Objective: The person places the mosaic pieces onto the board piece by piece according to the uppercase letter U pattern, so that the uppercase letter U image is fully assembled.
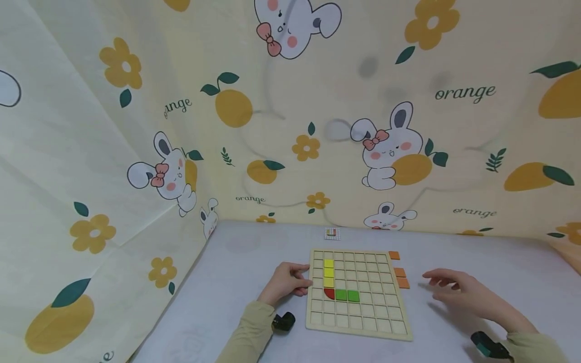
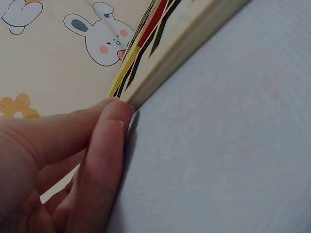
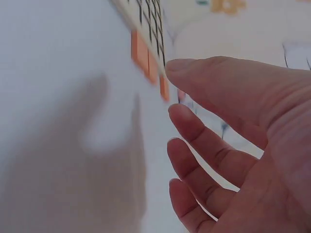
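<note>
A pale wooden grid board lies flat on the table. On it are three yellow square tiles in a column, a red quarter-round tile below them, and two green square tiles to its right. My left hand touches the board's left edge with thumb and index fingertips, seen close up as fingers in the left wrist view. My right hand hovers right of the board, fingers loosely bent and holding nothing. Nearest to it are three orange tiles beside the board's right edge.
A small printed card lies behind the board. The white table meets a patterned cloth at the back and left. Dark wrist devices sit at both cuffs.
</note>
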Demonstrator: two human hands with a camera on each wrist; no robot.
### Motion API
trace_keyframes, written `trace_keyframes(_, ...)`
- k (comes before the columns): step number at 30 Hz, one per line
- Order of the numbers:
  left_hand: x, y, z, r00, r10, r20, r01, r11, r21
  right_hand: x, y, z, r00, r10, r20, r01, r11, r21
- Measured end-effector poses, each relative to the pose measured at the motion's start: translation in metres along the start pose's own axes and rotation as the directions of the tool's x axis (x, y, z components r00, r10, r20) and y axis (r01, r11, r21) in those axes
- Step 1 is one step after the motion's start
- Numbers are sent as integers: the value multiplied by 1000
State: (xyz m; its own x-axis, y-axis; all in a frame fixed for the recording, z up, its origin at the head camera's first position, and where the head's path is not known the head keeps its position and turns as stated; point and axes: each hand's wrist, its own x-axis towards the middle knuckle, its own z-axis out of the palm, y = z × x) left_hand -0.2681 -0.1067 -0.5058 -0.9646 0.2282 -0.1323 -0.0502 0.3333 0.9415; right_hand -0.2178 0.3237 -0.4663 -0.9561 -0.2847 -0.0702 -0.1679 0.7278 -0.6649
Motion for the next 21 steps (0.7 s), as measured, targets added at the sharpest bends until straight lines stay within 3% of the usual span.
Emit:
trace_keyframes(3,0,1,0,1000,-9,0,9,1000,0,-11,16,-11,999,46,0,-46,999,-1)
trace_keyframes(13,0,1,0,1000,-2,5,2,1000,7,-42,64,-45,996,85,-10,-85,996,-15)
trace_keyframes(21,0,0,0,1000,-1,4,1,1000,17,-58,89,-55,985,167,-30,-169,984,-56)
